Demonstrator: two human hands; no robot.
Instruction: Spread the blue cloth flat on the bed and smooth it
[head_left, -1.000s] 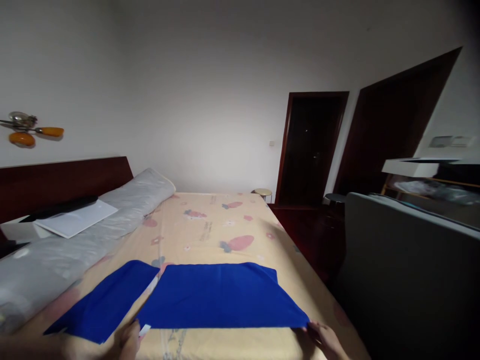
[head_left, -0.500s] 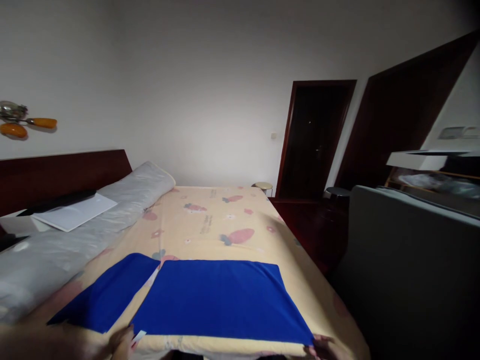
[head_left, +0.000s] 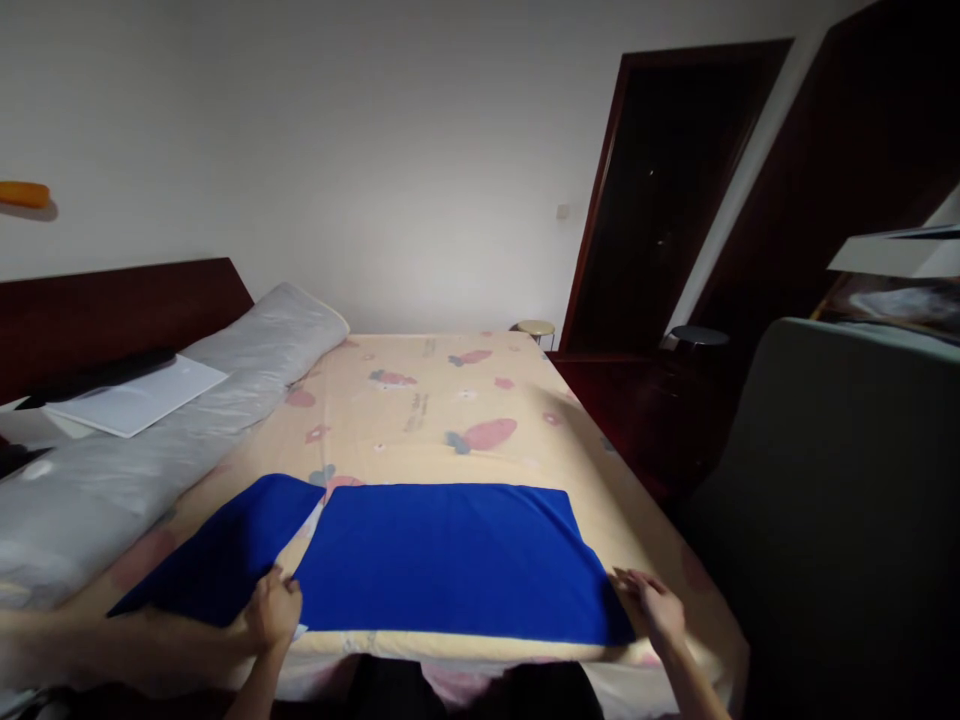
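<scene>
A blue cloth (head_left: 457,565) lies spread flat near the bed's front edge. A second blue part (head_left: 225,555) lies to its left, narrowly apart along a slanting gap; whether they are one garment I cannot tell. My left hand (head_left: 275,605) is closed at the cloth's near left corner, its fingers curled on the edge and partly hiding a small white tag (head_left: 300,632). Beside the cloth's right edge is my right hand (head_left: 656,605), fingers stretched toward it and slightly apart, nothing visible in them. The near right corner lies flat below that hand.
The bed (head_left: 420,420) has a cream sheet with pink prints. A grey rolled quilt (head_left: 277,340) and a white flat box (head_left: 139,395) lie at left. A dark grey panel (head_left: 810,480) stands at right. Two stools, one pale (head_left: 536,327), one dark (head_left: 701,336), stand beyond.
The view has tipped down and shifted. Both hands have moved farther up from the near edge. My right hand has left the near right corner, and the cloth still lies flat.
</scene>
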